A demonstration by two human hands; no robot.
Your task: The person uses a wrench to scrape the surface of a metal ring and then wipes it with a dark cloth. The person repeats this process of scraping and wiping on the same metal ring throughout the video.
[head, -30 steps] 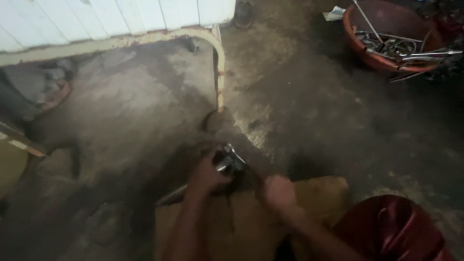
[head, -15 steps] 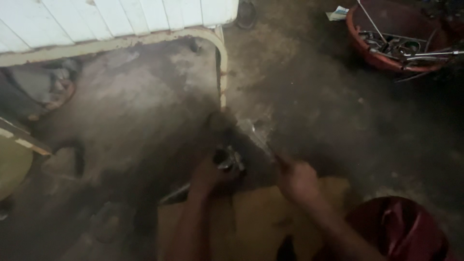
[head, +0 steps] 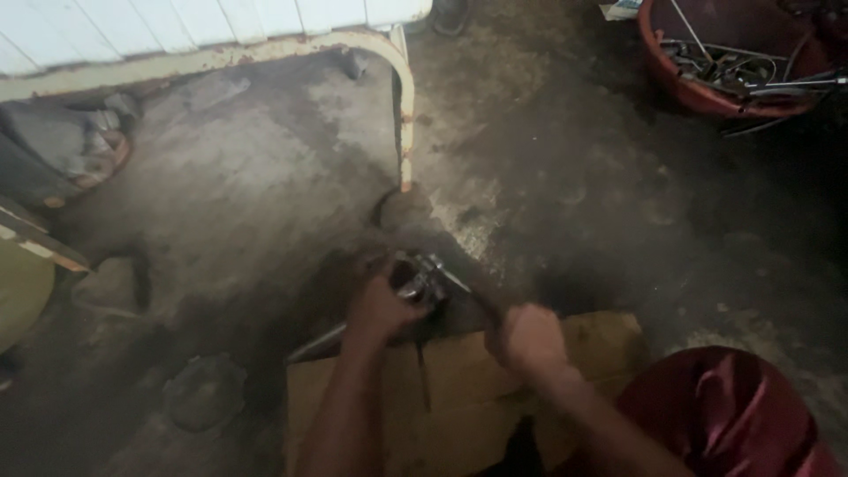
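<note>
My left hand [head: 378, 311] grips a small dark metal part [head: 419, 279] with shiny edges, held down on the dirty floor at the edge of a piece of brown cardboard [head: 459, 397]. My right hand [head: 527, 340] is closed around the handle of a thin metal tool [head: 464, 287] whose tip reaches the metal part. A long metal rod [head: 314, 344] runs from under my left hand toward the lower left. The view is dim and blurred, so the part's exact shape is unclear.
A red basin [head: 707, 93] full of metal tools sits at the top right. A rusty cream metal frame [head: 402, 106] curves down at centre, under white panels [head: 177, 22]. A round dark disc [head: 205, 390] lies lower left. My red-clad knee [head: 733, 415] is lower right.
My right hand swung out to the right and up with the tool, then came back down and left toward the metal part. My left hand stayed on the part.
</note>
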